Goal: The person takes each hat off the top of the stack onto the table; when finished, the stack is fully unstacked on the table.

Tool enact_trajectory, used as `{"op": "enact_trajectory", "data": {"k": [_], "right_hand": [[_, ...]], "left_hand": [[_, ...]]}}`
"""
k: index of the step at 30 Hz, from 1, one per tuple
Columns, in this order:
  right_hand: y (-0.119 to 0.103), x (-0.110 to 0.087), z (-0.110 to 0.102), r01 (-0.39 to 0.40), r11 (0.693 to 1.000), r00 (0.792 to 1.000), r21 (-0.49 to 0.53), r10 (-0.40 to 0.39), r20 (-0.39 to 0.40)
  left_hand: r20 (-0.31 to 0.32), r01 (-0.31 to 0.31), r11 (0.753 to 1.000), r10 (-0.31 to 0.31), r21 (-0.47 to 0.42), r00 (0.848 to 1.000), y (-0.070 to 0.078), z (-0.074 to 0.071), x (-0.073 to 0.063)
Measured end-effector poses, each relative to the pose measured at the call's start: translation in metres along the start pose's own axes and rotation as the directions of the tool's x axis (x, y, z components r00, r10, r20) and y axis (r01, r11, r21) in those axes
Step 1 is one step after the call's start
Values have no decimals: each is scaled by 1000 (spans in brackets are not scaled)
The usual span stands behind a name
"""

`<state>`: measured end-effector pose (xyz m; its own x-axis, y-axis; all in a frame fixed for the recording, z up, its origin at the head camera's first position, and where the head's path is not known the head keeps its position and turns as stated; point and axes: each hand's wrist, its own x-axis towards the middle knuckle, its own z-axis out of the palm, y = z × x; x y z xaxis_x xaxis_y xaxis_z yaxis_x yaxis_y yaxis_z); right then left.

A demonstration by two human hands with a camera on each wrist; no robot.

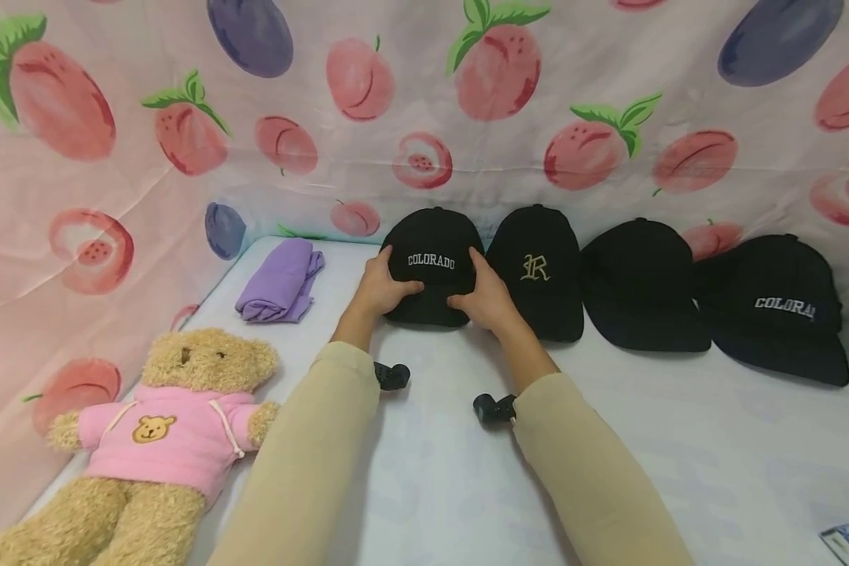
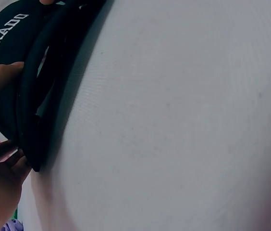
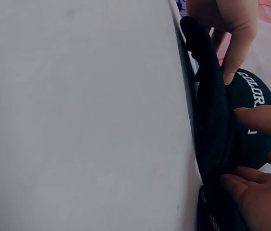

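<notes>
Both hands hold a black cap (image 1: 435,236) with white COLORADO lettering, one at each side. My left hand (image 1: 384,287) has its thumb on the front above the brim and its fingers around the left edge. On the opposite side my right hand (image 1: 486,295) grips the same way, thumb over the brim's top. In the left wrist view the brim (image 2: 27,106) sits close over the white surface, left fingers at its corner. The right wrist view shows the right fingers (image 3: 253,180) at the brim's other end.
To the right stand a black cap with a gold R (image 1: 538,295), a plain black cap (image 1: 644,291) and another COLORADO cap (image 1: 778,306). A folded purple cloth (image 1: 279,283) and a teddy bear (image 1: 163,432) lie left. Fruit-print fabric (image 1: 424,94) hangs behind the white surface (image 1: 439,472).
</notes>
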<state>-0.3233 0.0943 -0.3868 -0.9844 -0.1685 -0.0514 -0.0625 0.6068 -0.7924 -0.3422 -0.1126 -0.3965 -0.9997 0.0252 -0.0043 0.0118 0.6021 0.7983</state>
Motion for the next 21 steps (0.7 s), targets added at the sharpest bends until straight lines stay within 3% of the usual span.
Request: {"op": "enact_trajectory", "data": {"k": [10,21], "right_hand": [[9,-16,-13,33,996,999,81,-32,-21],[17,-32,-30,87,996,996,34,-87,-5]], "left_hand": [[57,5,989,-14,149,998,6,2,2],[132,42,927,-98,372,986,23,-6,-4]]}}
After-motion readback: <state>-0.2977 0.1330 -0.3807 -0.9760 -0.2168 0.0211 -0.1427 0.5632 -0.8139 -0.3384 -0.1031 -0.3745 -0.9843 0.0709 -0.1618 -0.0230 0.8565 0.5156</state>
